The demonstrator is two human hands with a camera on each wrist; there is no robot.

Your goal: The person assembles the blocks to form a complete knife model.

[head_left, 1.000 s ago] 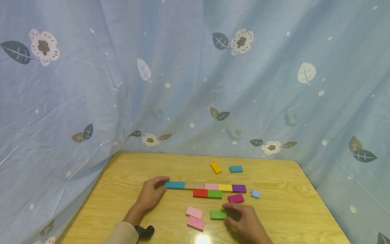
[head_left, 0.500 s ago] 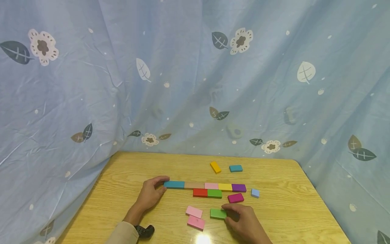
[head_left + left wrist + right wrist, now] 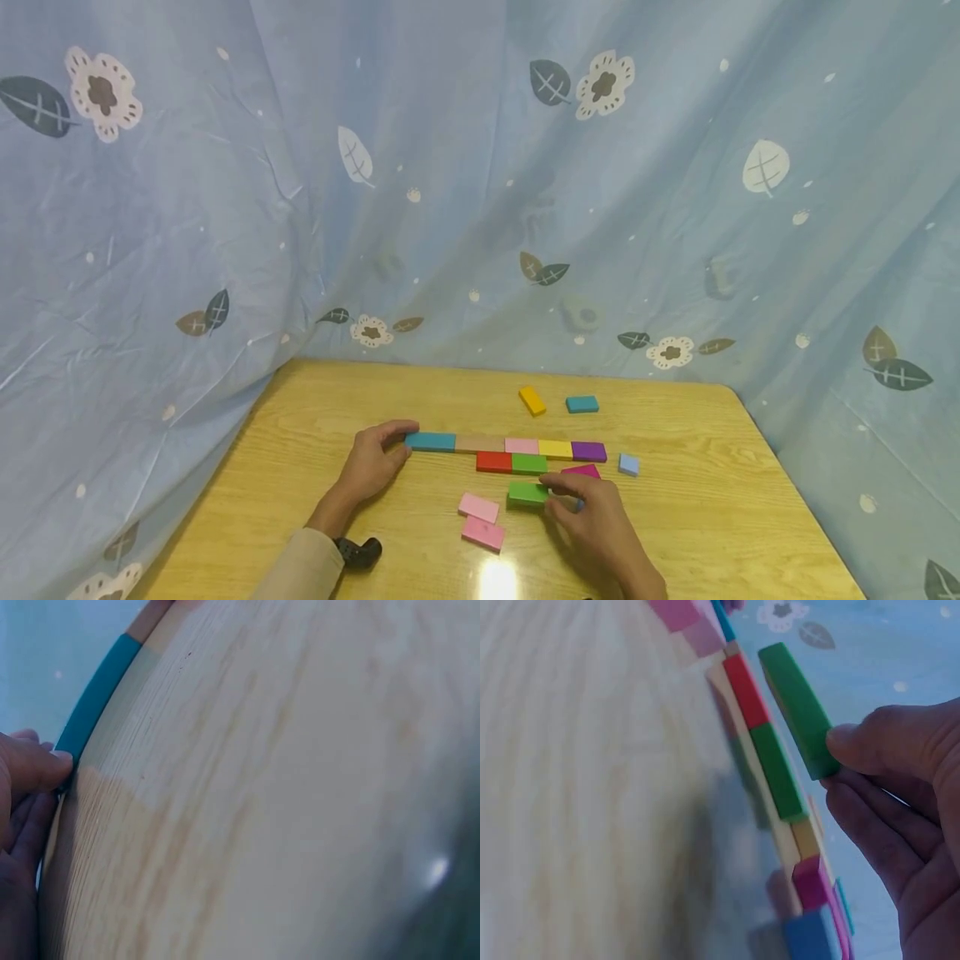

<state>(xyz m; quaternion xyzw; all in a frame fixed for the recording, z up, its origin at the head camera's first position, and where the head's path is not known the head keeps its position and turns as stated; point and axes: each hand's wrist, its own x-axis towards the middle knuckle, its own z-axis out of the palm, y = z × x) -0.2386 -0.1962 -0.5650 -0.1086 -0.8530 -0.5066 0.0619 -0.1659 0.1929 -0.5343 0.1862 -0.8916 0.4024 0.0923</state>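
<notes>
My left hand (image 3: 371, 462) holds the left end of a long blue block (image 3: 431, 442) between thumb and fingers. That block begins a row with a wooden-coloured block (image 3: 480, 443), a pink one (image 3: 521, 446), a yellow one (image 3: 556, 449) and a purple one (image 3: 589, 452). A red block (image 3: 493, 462) and a green block (image 3: 529, 464) lie along the row's near side. My right hand (image 3: 600, 512) pinches a light green block (image 3: 527, 494) by its right end; in the right wrist view it hangs above the table.
Two pink blocks (image 3: 479, 507) touch nearer the front. A magenta block (image 3: 582, 472) and a small light-blue block (image 3: 628, 465) lie to the right. Behind the row are an orange block (image 3: 532, 401) and a teal block (image 3: 582, 404). A patterned curtain (image 3: 480, 208) hangs behind the table (image 3: 337, 400).
My right hand has lifted the light green block off the table and moved it away from me, slightly left. A bit of blue now shows beside that hand. My left hand stays put.
</notes>
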